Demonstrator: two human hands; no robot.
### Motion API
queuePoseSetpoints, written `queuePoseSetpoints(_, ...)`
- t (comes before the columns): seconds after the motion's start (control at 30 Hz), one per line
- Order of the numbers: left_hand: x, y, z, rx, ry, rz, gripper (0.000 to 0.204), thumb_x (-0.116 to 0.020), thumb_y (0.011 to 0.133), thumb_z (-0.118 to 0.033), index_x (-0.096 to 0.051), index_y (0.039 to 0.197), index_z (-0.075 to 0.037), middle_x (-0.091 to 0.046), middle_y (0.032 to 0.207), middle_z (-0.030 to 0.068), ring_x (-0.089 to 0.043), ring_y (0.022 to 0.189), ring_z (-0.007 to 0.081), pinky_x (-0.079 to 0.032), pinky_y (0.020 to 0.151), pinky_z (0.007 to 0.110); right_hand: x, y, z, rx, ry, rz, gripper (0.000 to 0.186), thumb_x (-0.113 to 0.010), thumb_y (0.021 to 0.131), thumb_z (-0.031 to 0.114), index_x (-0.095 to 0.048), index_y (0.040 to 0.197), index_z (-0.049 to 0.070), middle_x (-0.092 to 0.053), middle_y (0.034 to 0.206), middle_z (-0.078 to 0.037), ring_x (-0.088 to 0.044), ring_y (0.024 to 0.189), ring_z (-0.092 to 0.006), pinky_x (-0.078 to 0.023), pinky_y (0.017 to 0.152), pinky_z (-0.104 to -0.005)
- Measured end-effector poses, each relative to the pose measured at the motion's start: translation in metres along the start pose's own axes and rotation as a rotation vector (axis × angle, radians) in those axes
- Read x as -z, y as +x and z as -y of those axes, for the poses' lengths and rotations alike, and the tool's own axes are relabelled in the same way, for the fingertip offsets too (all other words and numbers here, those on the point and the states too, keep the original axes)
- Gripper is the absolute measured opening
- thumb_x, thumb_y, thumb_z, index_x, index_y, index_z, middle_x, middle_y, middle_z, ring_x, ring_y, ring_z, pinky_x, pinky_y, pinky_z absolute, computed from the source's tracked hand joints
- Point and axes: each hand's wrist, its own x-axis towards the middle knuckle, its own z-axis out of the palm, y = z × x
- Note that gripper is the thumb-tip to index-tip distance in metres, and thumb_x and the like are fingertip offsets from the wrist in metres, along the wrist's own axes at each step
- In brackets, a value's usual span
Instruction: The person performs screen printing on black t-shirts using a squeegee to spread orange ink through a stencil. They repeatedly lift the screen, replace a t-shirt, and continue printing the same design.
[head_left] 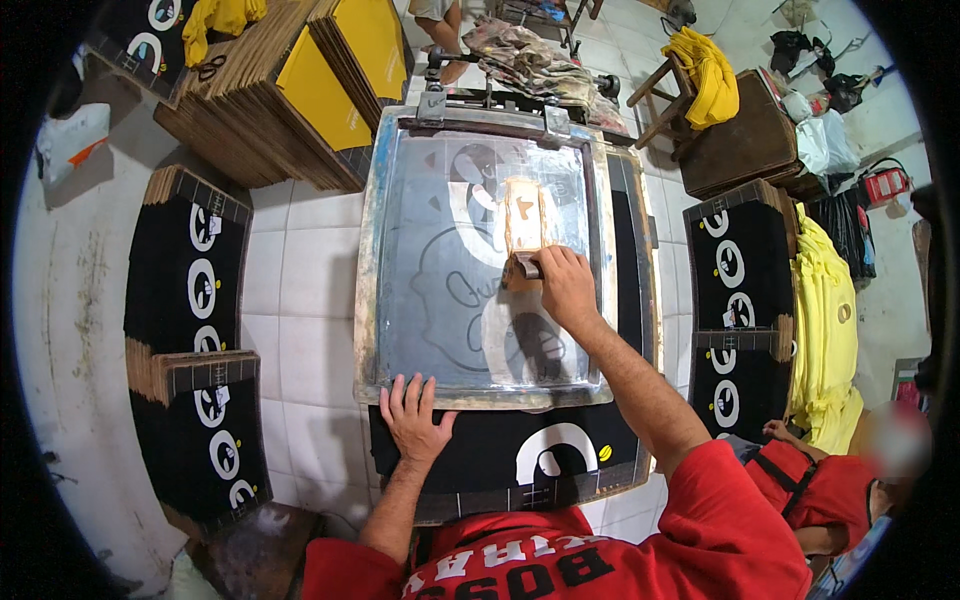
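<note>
A screen-printing frame (370, 300) lies over a black printed fabric piece (450, 465) on a board in front of me. My right hand (567, 290) grips a small dark-handled squeegee (526, 265) on the mesh, right of the middle. A strip of orange-brown ink (523, 215) edges a pale patch just beyond the squeegee. My left hand (417, 418) rests with spread fingers on the frame's near edge, left of centre, holding nothing. Beneath the near edge, the fabric shows a white ring-shaped print and a small yellow mark.
Stacked boards with black printed fabric stand at left (190, 290) and right (735, 300). Boards with yellow fabric (325, 95) are piled far left. Metal clamps (556, 125) hold the frame's far edge. Yellow cloth (825, 320) hangs at right, near another person in red (800, 485).
</note>
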Motion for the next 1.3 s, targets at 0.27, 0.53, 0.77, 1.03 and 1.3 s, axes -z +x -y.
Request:
queuePoseSetpoints(0.27,0.038,0.032,0.002,-0.097,-0.186,-0.033,0.052,-0.091,0.064,-0.034,-0.071,0.104,-0.006,-0.066,0.102,0.0057,-0.059,0.102,0.0278,-0.039,0.104,0.052,0.027,0.048,-0.018,-0.072,0.097,0.125,0.024,-0.064,0.083,0.001,-0.064,0.105,0.009,-0.069,0.097,-0.009,-0.066,0.097,-0.0322,-0.045,0.084,-0.0445)
queuePoseSetpoints(0.53,0.050,0.039,-0.006,-0.062,-0.204,-0.029,0.051,-0.092,0.062,-0.032,-0.072,0.101,-0.006,-0.067,0.101,0.0055,-0.060,0.100,0.0277,-0.040,0.101,0.051,0.032,0.063,-0.028,-0.079,0.154,0.345,0.025,-0.076,0.081,0.012,-0.067,0.103,0.009,-0.074,0.098,-0.013,-0.070,0.096,-0.0356,-0.047,0.084,-0.0497)
queuePoseSetpoints(0.77,0.056,0.042,-0.011,-0.039,-0.190,0.007,0.050,-0.091,0.061,-0.029,-0.072,0.101,-0.005,-0.067,0.101,0.0058,-0.060,0.100,0.0285,-0.040,0.102,0.051,-0.006,0.182,-0.088,-0.158,0.014,0.364,0.042,-0.079,0.081,0.026,-0.068,0.118,0.010,-0.074,0.110,-0.018,-0.071,0.104,-0.0391,-0.057,0.087,-0.0506)
queuePoseSetpoints(1.03,0.055,0.039,-0.012,-0.025,-0.203,0.018,0.050,-0.092,0.062,-0.030,-0.072,0.101,-0.005,-0.068,0.100,0.0065,-0.060,0.101,0.0288,-0.040,0.100,0.050,-0.015,0.075,-0.040,-0.095,0.180,-0.011,0.032,-0.075,0.075,0.004,-0.067,0.104,0.011,-0.066,0.104,-0.011,-0.061,0.100,-0.0360,-0.052,0.084,-0.0477)
queuePoseSetpoints(1.3,0.067,0.043,-0.012,-0.121,-0.189,-0.006,0.053,-0.094,0.059,-0.036,-0.072,0.097,-0.006,-0.067,0.096,0.0068,-0.059,0.098,0.0296,-0.038,0.097,0.049,0.062,-0.063,0.050,-0.223,0.270,-0.299,0.059,-0.066,0.068,-0.005,-0.068,0.124,0.011,-0.069,0.125,-0.006,-0.060,0.116,-0.0317,-0.043,0.100,-0.0452)
